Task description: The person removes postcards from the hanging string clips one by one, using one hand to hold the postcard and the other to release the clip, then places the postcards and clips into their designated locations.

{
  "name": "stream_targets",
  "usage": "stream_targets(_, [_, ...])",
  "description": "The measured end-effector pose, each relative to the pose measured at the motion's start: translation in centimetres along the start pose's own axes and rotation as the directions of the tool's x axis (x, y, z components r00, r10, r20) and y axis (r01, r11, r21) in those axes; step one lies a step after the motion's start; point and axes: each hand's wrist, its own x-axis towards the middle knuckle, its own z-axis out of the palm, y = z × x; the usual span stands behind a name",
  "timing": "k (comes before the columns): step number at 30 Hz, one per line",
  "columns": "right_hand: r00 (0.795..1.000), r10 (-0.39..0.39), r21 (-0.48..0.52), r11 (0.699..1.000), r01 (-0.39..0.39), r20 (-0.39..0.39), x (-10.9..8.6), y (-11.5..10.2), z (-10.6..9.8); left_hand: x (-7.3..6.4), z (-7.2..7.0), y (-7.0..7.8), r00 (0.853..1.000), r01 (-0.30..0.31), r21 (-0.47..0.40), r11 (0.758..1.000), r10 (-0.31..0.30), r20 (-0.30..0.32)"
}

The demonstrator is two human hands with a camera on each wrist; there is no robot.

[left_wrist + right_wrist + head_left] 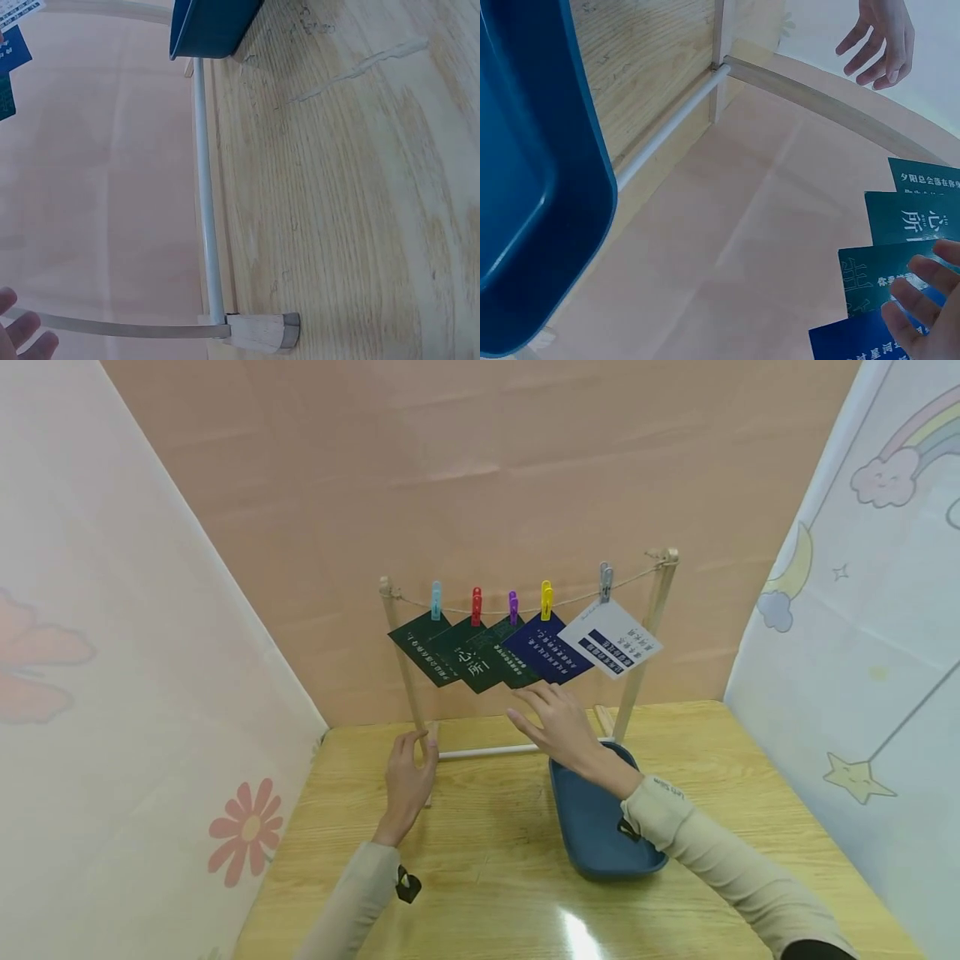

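Several printed cards hang by one corner from a string [491, 612] on a wooden frame [651, 643]. From left, a light blue clothespin [437, 600], a red clothespin [476, 606] and a purple clothespin [513, 607] hold dark green cards [420, 646]. A yellow clothespin [547, 600] holds a navy card [551, 652], and a grey clothespin [606, 582] a white card [611, 639]. Just below the middle cards is my right hand [558, 727], fingers loosely bent, holding nothing. My left hand [408, 781] hovers by the left post, also holding nothing; the right wrist view shows its fingers [874, 56] relaxed.
A blue tray [609, 868] stands on the wooden table [480, 893] under my right forearm. The frame's white bottom rod [487, 751] runs behind it between the posts. A pink backdrop [480, 468] rises behind, with patterned panels at both sides.
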Motion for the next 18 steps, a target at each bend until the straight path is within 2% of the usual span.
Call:
stream_targets(8, [1.000,-0.020,-0.006,1.000,0.020,0.014,0.8,-0.3,-0.2,0.5,0.0,0.3,0.999,0.036,0.005,0.999,-0.036,-0.028])
stream_targets(18, [0.997,-0.078,-0.020,0.997,0.077,-0.019,2.3,-1.1,-0.7,1.1,0.3,0.4,0.998,0.001,-0.005,1.000,-0.001,-0.065])
